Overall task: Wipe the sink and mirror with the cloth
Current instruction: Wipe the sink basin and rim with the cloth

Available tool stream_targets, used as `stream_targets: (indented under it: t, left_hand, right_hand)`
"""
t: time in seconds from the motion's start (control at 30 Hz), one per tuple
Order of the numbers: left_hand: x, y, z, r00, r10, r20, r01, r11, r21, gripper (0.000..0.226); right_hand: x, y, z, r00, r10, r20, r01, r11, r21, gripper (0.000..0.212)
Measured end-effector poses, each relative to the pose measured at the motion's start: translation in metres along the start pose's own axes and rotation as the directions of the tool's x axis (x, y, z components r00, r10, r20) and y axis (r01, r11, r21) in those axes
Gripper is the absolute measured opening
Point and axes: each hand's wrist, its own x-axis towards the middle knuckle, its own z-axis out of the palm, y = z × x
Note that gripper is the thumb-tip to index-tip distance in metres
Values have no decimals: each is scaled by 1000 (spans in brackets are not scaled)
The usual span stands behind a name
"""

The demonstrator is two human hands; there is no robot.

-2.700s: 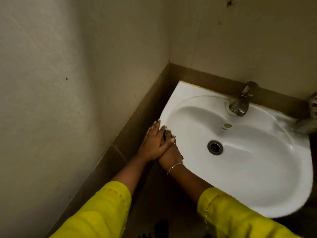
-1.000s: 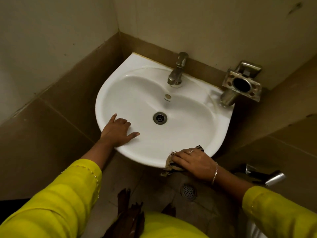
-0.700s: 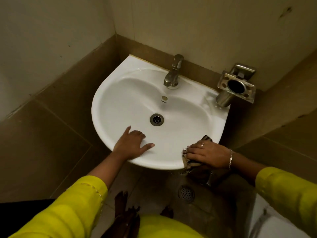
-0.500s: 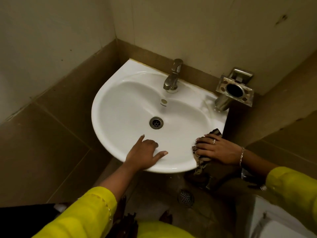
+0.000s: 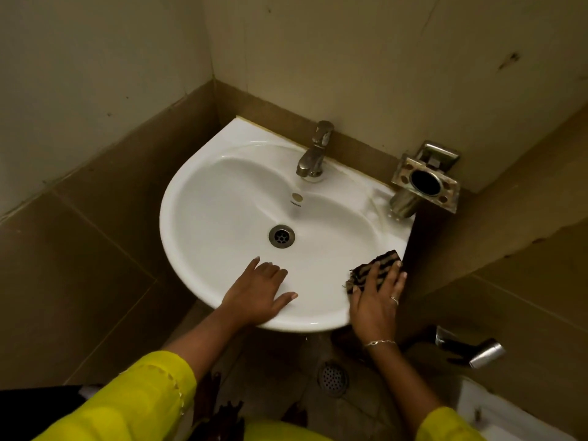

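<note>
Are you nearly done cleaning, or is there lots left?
Partway. The sink bowl looks white and shiny. Right now the right hand presses the striped cloth on the right front rim, while the left hand rests flat on the front rim. Streaks by the tap probably need wiping, and the mirror, out of view, seems left to do.

We see only part of the cloth; the right hand lies over its near half. The lettering beneath the overflow cap of the sink is too small for us to read. The white fixture at lower right is cut off by the frame edge.
</note>
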Motion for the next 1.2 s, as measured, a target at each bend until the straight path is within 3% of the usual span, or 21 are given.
stream_targets:
  t: [0.1, 0.23, 0.43, 0.57, 0.67, 0.8, 0.97, 1.03, 1.17, 1.2]
  left_hand:
    - [11, 16, -4, 999, 35, -30, -35, 999, 5, 109]
    - [37, 71, -3, 997, 76, 19, -74, 993, -90, 89]
    - [60, 118, 7, 991, 129, 19, -123, 974, -192, 94]
    - [61, 124, 16, 963, 267, 35, -257, 949, -181, 92]
    - [65, 126, 18, 958, 287, -4, -285, 947, -146, 83]
    - [69, 128, 18, 953, 302, 38, -292, 943, -161, 90]
    - [73, 127, 22, 954, 293, 69, -277, 943, -184, 87]
    - [72, 127, 21, 946, 312, 90, -284, 928, -243, 85]
    - [68, 126, 2, 964, 257, -62, -261, 891, -372, 93]
    - [67, 127, -6, 978, 203, -43, -202, 887, -415, 93]
  right_hand:
    - [17, 3, -7, 1000, -29, 4, 29, 998, -59, 69]
    - [50, 11, -14, 993, -110, 38, 115, 979, -166, 70]
    - [85, 17, -23, 982, -179, 52, 186, 962, -199, 67]
    - [105, 14, -24, 986, -169, 7, 167, 966, -199, 66]
    - [121, 9, -25, 991, -124, 45, 132, 956, -264, 69]
    - [133, -2, -25, 996, -73, 50, 85, 949, -304, 68]
    - [148, -27, -14, 999, -32, -21, 25, 954, -298, 69]
    - [153, -38, -12, 1000, -16, 19, 21, 959, -281, 71]
    - [166, -58, -6, 1000, -13, 0, 12, 979, -205, 72]
    - [168, -64, -5, 1000, -15, -2, 14, 981, -193, 72]
